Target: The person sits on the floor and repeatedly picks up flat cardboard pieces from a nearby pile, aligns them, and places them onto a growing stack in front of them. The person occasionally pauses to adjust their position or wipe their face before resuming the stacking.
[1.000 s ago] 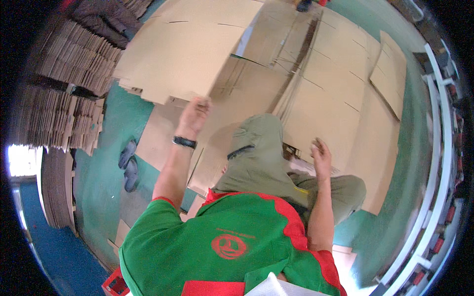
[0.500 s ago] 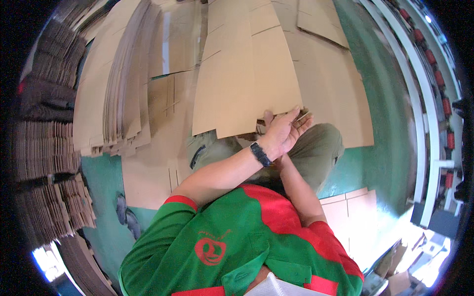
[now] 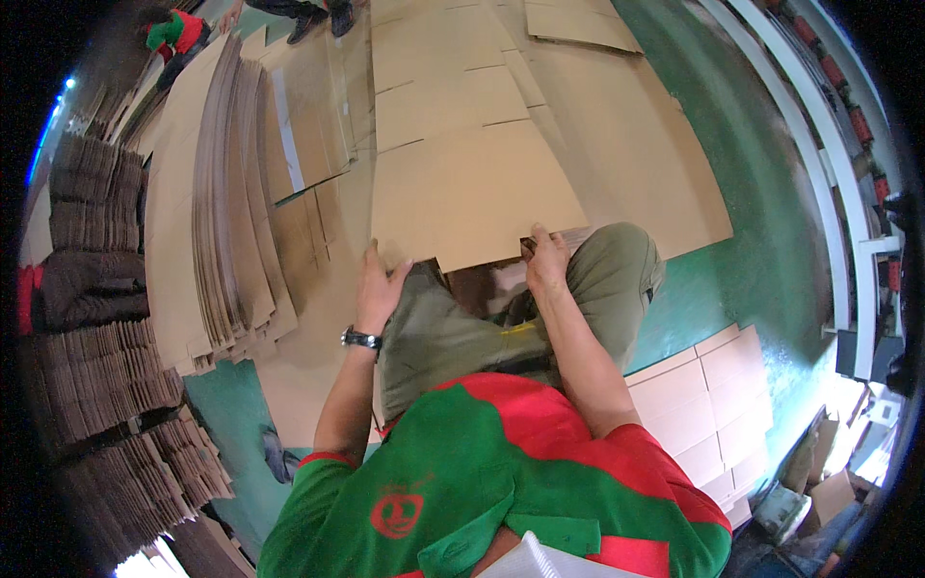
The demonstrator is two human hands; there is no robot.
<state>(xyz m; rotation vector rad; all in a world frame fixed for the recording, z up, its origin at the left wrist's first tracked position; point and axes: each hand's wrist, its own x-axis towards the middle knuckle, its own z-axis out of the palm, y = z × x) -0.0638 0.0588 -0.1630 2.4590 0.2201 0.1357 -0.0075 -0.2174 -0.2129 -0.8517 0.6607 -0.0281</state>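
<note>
A flat brown cardboard sheet (image 3: 462,193) with slits cut across it lies in front of me, its near edge over my lap. At its near left corner, my left hand (image 3: 378,294) has thumb and fingers set around the edge. My right hand (image 3: 547,260) pinches the near edge farther right, beside a dark notch. Some fingers of both hands are hidden. Under the sheet's right side, the edges of other cardboard layers show.
A leaning stack of cardboard sheets (image 3: 217,222) stands to the left. More bundled stacks (image 3: 96,376) line the far left. Cut cardboard pieces (image 3: 694,405) lie on the green floor (image 3: 752,279) at right, near a white metal frame (image 3: 819,193). Other people (image 3: 178,34) are at the top left.
My left hand has moved from beside my right hand to the sheet's left corner. A sheet with a different slit pattern now lies on top. The view has shifted, bringing other people in.
</note>
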